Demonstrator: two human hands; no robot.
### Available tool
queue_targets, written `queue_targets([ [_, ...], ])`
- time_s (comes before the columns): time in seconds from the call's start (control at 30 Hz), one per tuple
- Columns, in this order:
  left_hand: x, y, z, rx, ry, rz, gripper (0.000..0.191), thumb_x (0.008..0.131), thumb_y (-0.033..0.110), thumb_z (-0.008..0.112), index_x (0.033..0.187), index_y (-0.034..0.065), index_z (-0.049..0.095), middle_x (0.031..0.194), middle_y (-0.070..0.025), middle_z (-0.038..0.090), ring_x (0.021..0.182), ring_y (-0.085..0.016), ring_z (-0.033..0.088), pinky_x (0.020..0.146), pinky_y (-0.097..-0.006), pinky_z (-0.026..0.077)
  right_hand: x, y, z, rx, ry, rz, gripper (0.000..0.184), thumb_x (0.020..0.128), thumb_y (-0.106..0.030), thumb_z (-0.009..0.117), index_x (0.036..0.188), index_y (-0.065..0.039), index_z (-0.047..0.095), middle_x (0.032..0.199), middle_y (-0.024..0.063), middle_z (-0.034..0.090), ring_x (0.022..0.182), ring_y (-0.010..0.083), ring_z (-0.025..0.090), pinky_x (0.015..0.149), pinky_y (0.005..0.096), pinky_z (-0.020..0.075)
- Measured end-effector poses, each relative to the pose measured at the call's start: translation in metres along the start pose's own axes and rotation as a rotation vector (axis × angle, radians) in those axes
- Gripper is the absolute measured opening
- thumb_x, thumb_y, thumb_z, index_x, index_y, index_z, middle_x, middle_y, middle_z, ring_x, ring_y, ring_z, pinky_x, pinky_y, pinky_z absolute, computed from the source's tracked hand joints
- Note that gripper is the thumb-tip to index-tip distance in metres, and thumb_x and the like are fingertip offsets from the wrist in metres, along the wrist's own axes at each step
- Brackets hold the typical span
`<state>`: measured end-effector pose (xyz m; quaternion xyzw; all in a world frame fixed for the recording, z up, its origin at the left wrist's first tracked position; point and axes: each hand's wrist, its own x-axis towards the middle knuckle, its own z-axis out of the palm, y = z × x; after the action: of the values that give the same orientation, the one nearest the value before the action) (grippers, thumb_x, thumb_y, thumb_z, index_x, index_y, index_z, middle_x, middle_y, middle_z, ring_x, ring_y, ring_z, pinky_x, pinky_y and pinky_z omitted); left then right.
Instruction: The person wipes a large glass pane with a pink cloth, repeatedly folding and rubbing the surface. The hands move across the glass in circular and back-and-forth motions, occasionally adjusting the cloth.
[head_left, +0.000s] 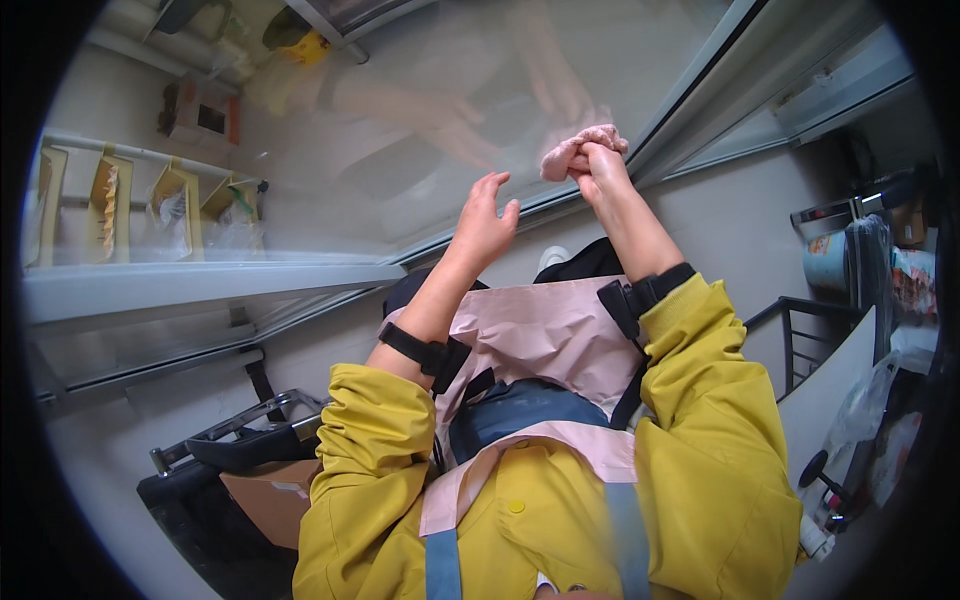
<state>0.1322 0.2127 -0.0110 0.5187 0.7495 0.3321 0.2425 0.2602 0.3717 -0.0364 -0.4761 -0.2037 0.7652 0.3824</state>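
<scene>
A crumpled pink cloth (564, 159) is bunched in my right hand (602, 171), close to the lower part of a large glass pane (420, 97). Whether the cloth presses on the glass is hard to tell. My left hand (486, 219) is held up before the same pane, holding nothing, its thumb and fingers apart. Both hands and the cloth show as faint reflections in the glass. A pale metal frame (210, 291) edges the pane at the lower left, and another frame bar (694, 90) runs along its right side.
Yellow storage bins (176, 202) and a box (201, 112) show through or in the glass at left. Below left are a black folded chair-like item (247, 442) and a cardboard box (274, 499). At right stand a black metal rack (784, 322), a blue container (825, 261) and plastic bags (862, 397).
</scene>
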Motion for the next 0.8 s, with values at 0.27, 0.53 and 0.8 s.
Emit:
queue_targets([
  [0.27,-0.022,-0.016,-0.02,-0.059,0.07,-0.056,0.045,0.086,0.016,0.059,0.128,0.0018,0.05,0.13,-0.0202,0.052,0.115,-0.033,0.053,0.095,-0.0374,0.044,-0.048,0.042,0.04,-0.023,-0.377,-0.119,0.016,0.088,0.005,0.049,0.091,-0.009,0.056,0.095,0.0067,0.061,0.09,0.0204,0.065,0.081,0.0393,0.0554],
  [0.53,-0.05,-0.039,-0.037,-0.048,0.163,-0.082,0.046,0.086,0.019,0.06,0.128,0.0003,0.05,0.128,-0.0213,0.053,0.118,-0.034,0.053,0.1,-0.0404,0.043,-0.07,0.066,0.057,-0.032,-0.498,-0.005,0.018,0.084,0.005,0.052,0.095,-0.007,0.058,0.097,0.0064,0.062,0.091,0.0193,0.066,0.082,0.0341,0.0554],
  [0.8,-0.071,-0.052,-0.069,-0.022,0.117,-0.238,0.046,0.088,0.02,0.059,0.128,-0.0012,0.05,0.129,-0.0218,0.053,0.12,-0.035,0.053,0.098,-0.0412,0.044,-0.099,0.104,0.091,-0.177,-0.567,-0.037,0.015,0.085,0.003,0.052,0.096,-0.005,0.057,0.1,0.0078,0.064,0.098,0.0232,0.066,0.088,0.0364,0.0538],
])
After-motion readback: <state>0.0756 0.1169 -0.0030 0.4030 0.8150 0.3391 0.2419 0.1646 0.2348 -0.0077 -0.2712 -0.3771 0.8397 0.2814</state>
